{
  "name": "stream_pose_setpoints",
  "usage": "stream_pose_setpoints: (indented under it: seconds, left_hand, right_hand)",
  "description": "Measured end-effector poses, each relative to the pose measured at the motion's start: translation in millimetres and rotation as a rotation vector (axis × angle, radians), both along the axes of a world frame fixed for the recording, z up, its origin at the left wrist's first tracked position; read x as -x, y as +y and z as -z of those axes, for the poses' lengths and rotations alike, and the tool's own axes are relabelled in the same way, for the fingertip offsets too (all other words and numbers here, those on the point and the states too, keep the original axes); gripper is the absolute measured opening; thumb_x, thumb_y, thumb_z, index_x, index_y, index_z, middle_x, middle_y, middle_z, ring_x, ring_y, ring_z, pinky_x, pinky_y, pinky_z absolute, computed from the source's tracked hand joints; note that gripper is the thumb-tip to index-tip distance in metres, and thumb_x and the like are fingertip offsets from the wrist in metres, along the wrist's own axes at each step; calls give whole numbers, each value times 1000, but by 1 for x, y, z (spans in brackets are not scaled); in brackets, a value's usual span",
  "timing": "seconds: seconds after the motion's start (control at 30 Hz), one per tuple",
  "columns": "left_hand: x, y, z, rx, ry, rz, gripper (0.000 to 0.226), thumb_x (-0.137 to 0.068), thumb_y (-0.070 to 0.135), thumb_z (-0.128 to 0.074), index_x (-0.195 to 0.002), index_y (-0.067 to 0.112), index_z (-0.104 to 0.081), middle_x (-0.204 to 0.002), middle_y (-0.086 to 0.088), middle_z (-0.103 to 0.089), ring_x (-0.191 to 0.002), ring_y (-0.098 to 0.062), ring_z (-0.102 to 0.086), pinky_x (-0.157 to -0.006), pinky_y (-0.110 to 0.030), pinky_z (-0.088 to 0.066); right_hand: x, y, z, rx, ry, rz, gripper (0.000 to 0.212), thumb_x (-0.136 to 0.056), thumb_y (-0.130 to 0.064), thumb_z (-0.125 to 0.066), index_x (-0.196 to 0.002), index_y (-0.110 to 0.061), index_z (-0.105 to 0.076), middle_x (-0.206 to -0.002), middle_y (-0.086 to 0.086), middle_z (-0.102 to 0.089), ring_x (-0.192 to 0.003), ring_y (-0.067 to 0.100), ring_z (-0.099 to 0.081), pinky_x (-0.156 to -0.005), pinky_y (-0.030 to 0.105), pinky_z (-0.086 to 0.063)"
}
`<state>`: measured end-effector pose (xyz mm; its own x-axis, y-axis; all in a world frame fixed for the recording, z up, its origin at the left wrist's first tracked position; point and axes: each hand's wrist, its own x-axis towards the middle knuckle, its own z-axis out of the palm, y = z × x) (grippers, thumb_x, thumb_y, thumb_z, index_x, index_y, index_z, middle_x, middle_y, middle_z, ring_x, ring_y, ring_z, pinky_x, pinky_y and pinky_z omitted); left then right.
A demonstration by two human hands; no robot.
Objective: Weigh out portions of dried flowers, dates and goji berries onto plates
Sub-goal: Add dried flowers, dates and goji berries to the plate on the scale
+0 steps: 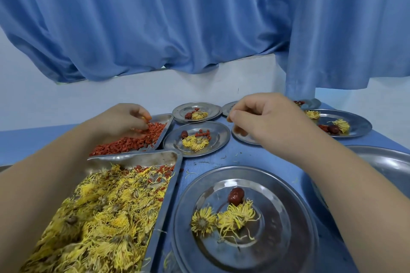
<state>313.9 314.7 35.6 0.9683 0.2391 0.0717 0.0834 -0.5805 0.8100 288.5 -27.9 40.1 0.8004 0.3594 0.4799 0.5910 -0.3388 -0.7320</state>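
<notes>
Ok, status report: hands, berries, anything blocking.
Left hand in goji tray, pinching berries. Right hand curled over far plate. Nearest plate lacks berries. Nothing blocking.

Blue-topped table [255, 157] carries two rectangular steel trays, one of red goji berries [133, 139], one of yellow dried flowers [99, 217], plus round steel plates [197, 138] with small portions, a large steel basin [386, 162] at right, and scattered petal fragments [223, 157].
</notes>
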Motion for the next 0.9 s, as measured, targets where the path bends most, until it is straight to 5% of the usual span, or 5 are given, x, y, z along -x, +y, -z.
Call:
stream_pose_setpoints:
  seconds: [0.13, 0.27, 0.5, 0.73, 0.9]
  left_hand:
    - [31, -53, -5, 106, 43, 181, 19, -86, -12, -59, -91, 5, -63, -84, -14, -60, -70, -18, -67, -65, -24, -56]
    - [63, -102, -2, 135, 67, 314, 23, -86, -14, -57, -89, 7, -65, -82, -14, -63, -72, -23, -67, -68, -29, -60]
    - [95, -167, 6, -184, 84, 376, 21, -87, -4, -61, -91, 16, -68, -84, -1, -69, -72, -9, -69, -72, -24, -58]
    - [97, -189, 8, -298, 104, 363, 23, -89, -1, -59, -100, 17, -69, -98, -1, -74, -89, -13, -71, -85, -26, -56]
    - [92, -184, -4, -312, 132, 345, 21, -89, 6, -64, -100, 23, -69, -94, 6, -76, -83, -3, -71, -75, -15, -48]
  right_hand:
    - [4, -3, -8, -37, 22, 15, 18, -85, -23, -59, -70, -20, -70, -67, -8, -69, -51, 3, -55, -44, 15, -43]
    - [11, -3, -15, -18, -3, 28, 16, -83, -24, -60, -73, -20, -71, -71, -7, -70, -69, 15, -66, -64, 33, -56]
    - [24, -5, -27, -37, -33, 4, 14, -83, -26, -62, -75, -21, -72, -72, -7, -70, -63, 4, -60, -51, 11, -43]
    - [28, -18, -37, -45, -35, -34, 16, -84, -27, -60, -76, -20, -71, -72, -10, -70, -55, -3, -56, -43, 7, -38]
    - [28, -25, -41, -51, -21, -56, 15, -84, -24, -59, -76, -19, -71, -70, -8, -71, -61, 2, -62, -46, 11, -46]
